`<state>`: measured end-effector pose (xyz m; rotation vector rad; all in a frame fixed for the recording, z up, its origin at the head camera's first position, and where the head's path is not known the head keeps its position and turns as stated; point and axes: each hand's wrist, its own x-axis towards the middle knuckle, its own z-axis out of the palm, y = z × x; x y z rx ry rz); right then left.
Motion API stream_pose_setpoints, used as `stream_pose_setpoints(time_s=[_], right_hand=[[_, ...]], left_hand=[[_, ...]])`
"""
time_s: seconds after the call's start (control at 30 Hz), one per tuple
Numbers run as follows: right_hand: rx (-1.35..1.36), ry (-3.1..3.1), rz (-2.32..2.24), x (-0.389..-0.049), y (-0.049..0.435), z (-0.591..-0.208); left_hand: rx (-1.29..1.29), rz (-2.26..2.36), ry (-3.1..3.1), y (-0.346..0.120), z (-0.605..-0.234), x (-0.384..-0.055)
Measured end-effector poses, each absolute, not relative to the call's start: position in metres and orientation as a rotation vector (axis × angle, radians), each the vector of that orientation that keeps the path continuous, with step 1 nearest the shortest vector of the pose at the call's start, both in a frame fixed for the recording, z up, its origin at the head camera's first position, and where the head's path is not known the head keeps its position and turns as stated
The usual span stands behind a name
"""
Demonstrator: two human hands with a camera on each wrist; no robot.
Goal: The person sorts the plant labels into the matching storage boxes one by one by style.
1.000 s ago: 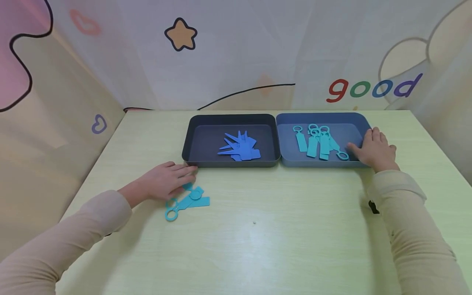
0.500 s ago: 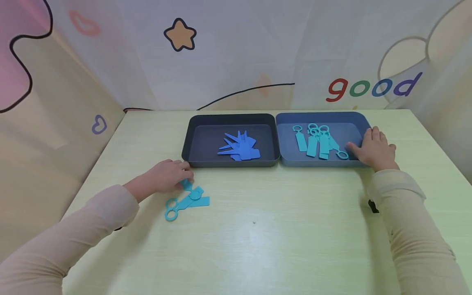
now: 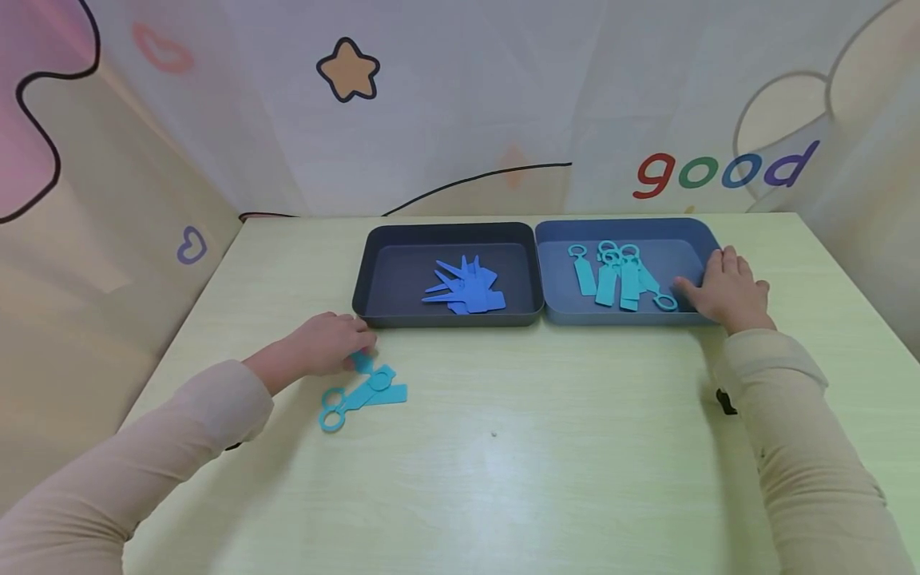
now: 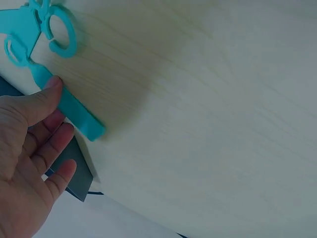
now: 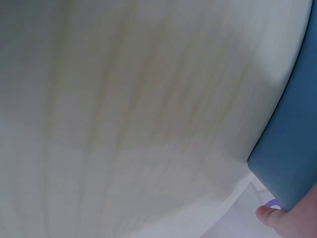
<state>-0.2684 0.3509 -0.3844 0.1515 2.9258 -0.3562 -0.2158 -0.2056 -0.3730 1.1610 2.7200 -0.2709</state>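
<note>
My left hand (image 3: 327,343) pinches a teal plastic hang tag (image 4: 79,111) by its flat strip, thumb on top. The tag's narrow ring end meets other teal ring-ended tags (image 3: 370,387) lying on the table, just in front of the dark tray (image 3: 374,275). At the far right, my right hand (image 3: 733,291) rests on the right edge of the blue-grey tray (image 3: 693,259), thumb reaching inside the rim. In the right wrist view only a bit of that hand (image 5: 297,218) shows beside the tray wall.
Several teal ring-ended tags (image 3: 628,279) lie in the blue-grey tray. The dark tray, side by side with it, holds a pile of blue pointed plant labels (image 3: 474,291). A printed cloth (image 3: 460,104) hangs behind the pale wooden table (image 3: 503,479).
My left hand has drawn its straight fingers in and taken hold of a teal tag beside the dark tray. The right hand has stayed on the blue-grey tray.
</note>
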Motion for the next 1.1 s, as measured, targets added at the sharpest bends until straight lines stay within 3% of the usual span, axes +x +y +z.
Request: stream_pose_setpoints(time_s=[1.1], right_hand=[[0.175, 2.953, -0.347, -0.268, 0.350, -0.387]], left_hand=[[1.110, -0.200, 2.658, -0.198, -0.354, -0.213]])
